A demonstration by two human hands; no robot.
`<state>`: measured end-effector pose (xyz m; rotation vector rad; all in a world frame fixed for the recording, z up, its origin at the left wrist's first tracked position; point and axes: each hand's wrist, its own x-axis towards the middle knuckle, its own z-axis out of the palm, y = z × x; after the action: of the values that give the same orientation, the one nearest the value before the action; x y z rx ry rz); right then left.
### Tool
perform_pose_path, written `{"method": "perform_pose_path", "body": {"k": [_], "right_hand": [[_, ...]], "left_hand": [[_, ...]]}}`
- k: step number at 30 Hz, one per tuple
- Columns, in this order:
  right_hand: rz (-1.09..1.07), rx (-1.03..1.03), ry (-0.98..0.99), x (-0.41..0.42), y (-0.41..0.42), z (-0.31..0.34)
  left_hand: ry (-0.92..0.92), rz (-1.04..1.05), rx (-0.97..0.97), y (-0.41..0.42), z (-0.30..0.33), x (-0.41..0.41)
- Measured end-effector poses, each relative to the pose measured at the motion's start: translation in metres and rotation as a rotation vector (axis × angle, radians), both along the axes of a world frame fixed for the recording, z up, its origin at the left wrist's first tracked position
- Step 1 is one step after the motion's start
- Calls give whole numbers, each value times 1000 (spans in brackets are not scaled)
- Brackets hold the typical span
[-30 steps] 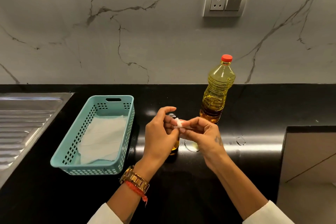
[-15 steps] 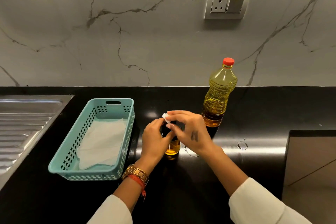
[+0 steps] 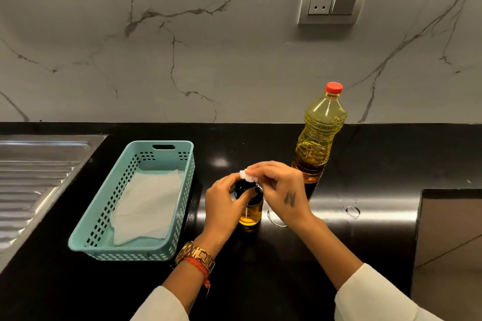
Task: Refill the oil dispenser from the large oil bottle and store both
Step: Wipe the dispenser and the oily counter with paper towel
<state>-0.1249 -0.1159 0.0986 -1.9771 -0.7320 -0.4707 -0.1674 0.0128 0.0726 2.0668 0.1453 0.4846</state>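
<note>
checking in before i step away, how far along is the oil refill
Early or mid stage. Done: little that shows; the large oil bottle stands capped. In hand: the left hand grips the oil dispenser, which holds only a shallow layer of oil, while the right hand pinches a small white piece at its top. Left: pouring, closing, storing; the basket holds only paper.

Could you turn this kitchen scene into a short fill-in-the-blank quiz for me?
1. The large oil bottle has a ___ cap.
2. The teal basket holds a sheet of white ___.
3. The left hand grips the small oil ___ on the counter.
4. The right hand pinches a small ___ wad.

Missing words: red; paper; dispenser; white
</note>
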Motion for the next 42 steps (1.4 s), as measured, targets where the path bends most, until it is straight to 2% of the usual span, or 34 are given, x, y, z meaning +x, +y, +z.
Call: {"method": "perform_pose_path", "body": {"k": [3,6,11,15,18,23,27,31,34,37,42], "right_hand": [[-30,85,-24,-7,-13,-15],[-97,107,135,-11,-17,-28],[-120,-36,200,4,-5,-18],[-116,-117,60,-4,-10,-19],[-99,-74,35,-16,-23,-37],[-186,85,304,-4,-16,-52],[-149,110,225,3,-6,-33],[-100,103,134,-12,-14,-43],[-128,196,215,-21,-17,-57],[-172,201,336,-13,-13,-62],[-156,188,340,8,-4,-41]], "left_hand": [[2,15,3,-1,-2,-2],[-6,8,3,-3,-3,-2],[-34,-8,16,-4,-3,-3],[-35,-15,38,-4,-3,-4],[-52,-22,65,-3,-5,-4],[-55,-48,69,0,-6,-1],[-68,-81,66,2,-7,0],[-68,-117,71,5,-6,1],[-65,-123,106,7,-5,2],[-71,-120,161,9,-5,5],[-74,-114,207,10,-2,2]]}}
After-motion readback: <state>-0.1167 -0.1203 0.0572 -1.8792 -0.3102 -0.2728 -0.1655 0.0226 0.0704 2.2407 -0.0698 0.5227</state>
